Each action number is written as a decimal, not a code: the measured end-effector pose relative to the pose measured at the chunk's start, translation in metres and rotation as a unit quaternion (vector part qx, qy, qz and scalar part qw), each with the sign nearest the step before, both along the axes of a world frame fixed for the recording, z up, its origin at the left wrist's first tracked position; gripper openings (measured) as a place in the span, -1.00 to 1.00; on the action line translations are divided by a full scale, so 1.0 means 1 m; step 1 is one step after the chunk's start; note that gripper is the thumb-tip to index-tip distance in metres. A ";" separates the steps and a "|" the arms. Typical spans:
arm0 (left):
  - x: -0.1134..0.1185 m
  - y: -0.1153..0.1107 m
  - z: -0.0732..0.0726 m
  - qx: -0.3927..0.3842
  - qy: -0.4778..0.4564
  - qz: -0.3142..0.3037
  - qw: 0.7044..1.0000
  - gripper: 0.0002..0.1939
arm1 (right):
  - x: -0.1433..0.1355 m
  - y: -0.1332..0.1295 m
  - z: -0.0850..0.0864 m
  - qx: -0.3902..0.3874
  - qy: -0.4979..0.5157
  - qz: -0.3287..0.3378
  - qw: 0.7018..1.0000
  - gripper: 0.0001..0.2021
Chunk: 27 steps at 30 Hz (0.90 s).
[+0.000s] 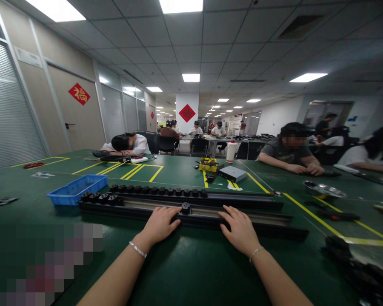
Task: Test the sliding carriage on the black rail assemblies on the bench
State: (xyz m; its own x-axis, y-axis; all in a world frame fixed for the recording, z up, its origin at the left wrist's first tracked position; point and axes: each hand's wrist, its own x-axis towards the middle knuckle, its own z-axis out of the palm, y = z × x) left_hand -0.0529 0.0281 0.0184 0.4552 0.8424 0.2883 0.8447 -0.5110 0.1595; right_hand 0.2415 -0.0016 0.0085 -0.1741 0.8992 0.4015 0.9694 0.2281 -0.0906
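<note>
Across the green table lies a long black rail (134, 211) with a pale channel running along it. One small black round part (185, 207) sits in the channel between my hands, and several similar parts (99, 198) are grouped at the rail's left end. My left hand (162, 223) rests on the rail with its fingers stretched out, the fingertips close beside the single part; I cannot tell if they touch it. Spread over the rail's right portion is my right hand (241, 229), holding nothing. Behind lies a second black rail (242, 197) with a row of the same parts.
A blue tray (78, 189) stands at the rails' left end. Farther back are a grey box (232, 173), a white bottle (231, 152) and a metal bowl (324, 189). Dark objects (360, 267) lie at the right front. People sit around the table's far side.
</note>
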 end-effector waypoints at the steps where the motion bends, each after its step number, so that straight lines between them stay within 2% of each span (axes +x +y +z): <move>1: 0.001 0.000 0.000 0.002 0.001 0.001 1.000 -0.55 | 0.000 0.000 0.000 0.000 0.000 -0.001 1.000 -0.63; 6: 0.002 -0.001 0.002 0.001 0.004 0.005 1.000 -0.57 | 0.001 0.002 -0.001 -0.005 -0.004 -0.004 1.000 -0.74; 18: 0.003 -0.002 0.002 -0.001 0.001 0.008 1.000 -0.57 | -0.003 0.001 0.002 -0.013 0.000 -0.020 1.000 -0.77; 27: 0.005 -0.003 0.006 -0.007 -0.004 -0.003 1.000 -0.59 | -0.001 -0.001 0.008 -0.012 0.009 -0.017 1.000 -0.65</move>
State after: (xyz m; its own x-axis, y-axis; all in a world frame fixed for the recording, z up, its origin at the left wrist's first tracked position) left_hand -0.0479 0.0248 0.0247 0.4573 0.8438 0.2809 0.8404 -0.5133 0.1739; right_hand 0.2401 -0.0023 0.0165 -0.1367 0.9140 0.3820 0.9745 0.1933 -0.1139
